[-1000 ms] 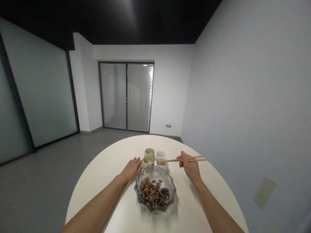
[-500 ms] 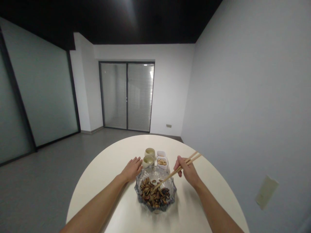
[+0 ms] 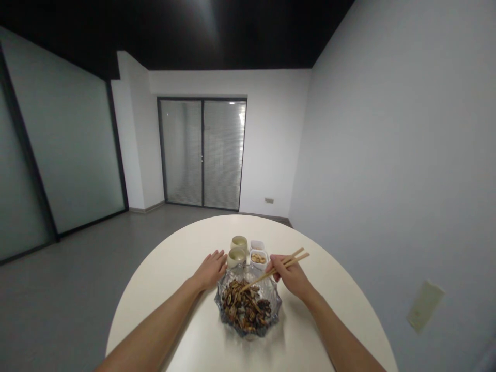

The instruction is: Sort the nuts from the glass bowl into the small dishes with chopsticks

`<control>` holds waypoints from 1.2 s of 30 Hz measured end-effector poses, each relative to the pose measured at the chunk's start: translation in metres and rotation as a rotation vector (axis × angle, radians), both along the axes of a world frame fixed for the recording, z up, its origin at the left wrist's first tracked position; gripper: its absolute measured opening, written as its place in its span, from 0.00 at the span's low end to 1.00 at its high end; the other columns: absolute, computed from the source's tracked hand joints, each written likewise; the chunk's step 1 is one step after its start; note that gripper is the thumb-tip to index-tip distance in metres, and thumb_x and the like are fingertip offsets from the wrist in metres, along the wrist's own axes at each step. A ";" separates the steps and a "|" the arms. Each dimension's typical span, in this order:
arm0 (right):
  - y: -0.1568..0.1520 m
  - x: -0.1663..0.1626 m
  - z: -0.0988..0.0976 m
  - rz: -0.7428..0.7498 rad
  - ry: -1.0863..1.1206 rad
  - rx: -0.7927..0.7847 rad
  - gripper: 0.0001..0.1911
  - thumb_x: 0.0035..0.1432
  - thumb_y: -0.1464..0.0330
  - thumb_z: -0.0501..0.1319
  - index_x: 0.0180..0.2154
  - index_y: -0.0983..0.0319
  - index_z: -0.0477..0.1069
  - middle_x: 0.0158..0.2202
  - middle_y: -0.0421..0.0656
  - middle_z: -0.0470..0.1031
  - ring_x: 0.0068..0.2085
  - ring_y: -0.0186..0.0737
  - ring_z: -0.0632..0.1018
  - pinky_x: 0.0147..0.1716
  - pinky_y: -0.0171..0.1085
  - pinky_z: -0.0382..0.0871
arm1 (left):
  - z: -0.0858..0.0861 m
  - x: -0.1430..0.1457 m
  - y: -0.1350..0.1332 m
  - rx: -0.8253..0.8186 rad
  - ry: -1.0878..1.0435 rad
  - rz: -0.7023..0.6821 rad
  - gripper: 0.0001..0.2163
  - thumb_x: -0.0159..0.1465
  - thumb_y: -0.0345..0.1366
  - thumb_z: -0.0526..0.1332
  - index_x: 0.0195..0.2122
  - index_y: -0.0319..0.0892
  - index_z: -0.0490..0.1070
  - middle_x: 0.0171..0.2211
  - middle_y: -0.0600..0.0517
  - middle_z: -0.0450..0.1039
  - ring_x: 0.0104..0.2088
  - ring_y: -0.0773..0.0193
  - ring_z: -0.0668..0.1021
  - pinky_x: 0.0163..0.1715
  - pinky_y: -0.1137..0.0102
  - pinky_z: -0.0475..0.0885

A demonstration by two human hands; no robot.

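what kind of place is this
Probably a small, sparsely furnished office or meeting room, not a home kitchen: there are frosted glass partition walls, a double glass door with slatted blinds, and a single round white table.

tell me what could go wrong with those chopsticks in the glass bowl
The tips of the chopsticks in the right hand are in the heaped sunflower seeds, so a hard stir might flick seeds over the rim of the cut-glass bowl. The white dish of peanuts sits close to the rim, where the right hand could clip it. The ceramic cup stands right beside the left hand, so it could get nudged.
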State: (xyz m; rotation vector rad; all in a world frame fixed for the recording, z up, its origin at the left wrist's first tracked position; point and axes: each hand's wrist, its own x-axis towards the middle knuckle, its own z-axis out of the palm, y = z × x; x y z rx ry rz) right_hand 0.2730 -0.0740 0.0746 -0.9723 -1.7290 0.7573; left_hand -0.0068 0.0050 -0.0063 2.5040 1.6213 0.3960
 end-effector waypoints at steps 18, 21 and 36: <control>0.001 0.016 0.005 -0.071 0.034 0.015 0.35 0.60 0.42 0.53 0.21 0.63 0.75 0.11 0.38 0.65 0.16 0.33 0.67 0.18 0.32 0.60 | 0.005 -0.002 -0.005 -0.011 0.013 0.001 0.23 0.72 0.41 0.47 0.66 0.41 0.58 0.69 0.42 0.51 0.69 0.47 0.54 0.66 0.52 0.51; 0.004 0.020 0.006 -0.125 0.053 0.023 0.36 0.59 0.40 0.52 0.20 0.63 0.74 0.11 0.38 0.63 0.15 0.32 0.65 0.16 0.32 0.58 | 0.004 -0.003 -0.004 -0.004 0.022 -0.004 0.24 0.72 0.41 0.46 0.66 0.41 0.58 0.69 0.42 0.51 0.69 0.46 0.53 0.66 0.52 0.51; 0.007 0.021 0.003 -0.145 0.056 0.006 0.35 0.58 0.41 0.53 0.20 0.63 0.74 0.10 0.38 0.63 0.14 0.32 0.65 0.15 0.31 0.58 | 0.004 -0.003 -0.005 0.003 0.014 0.002 0.23 0.72 0.42 0.47 0.66 0.43 0.58 0.69 0.43 0.52 0.68 0.47 0.54 0.66 0.52 0.51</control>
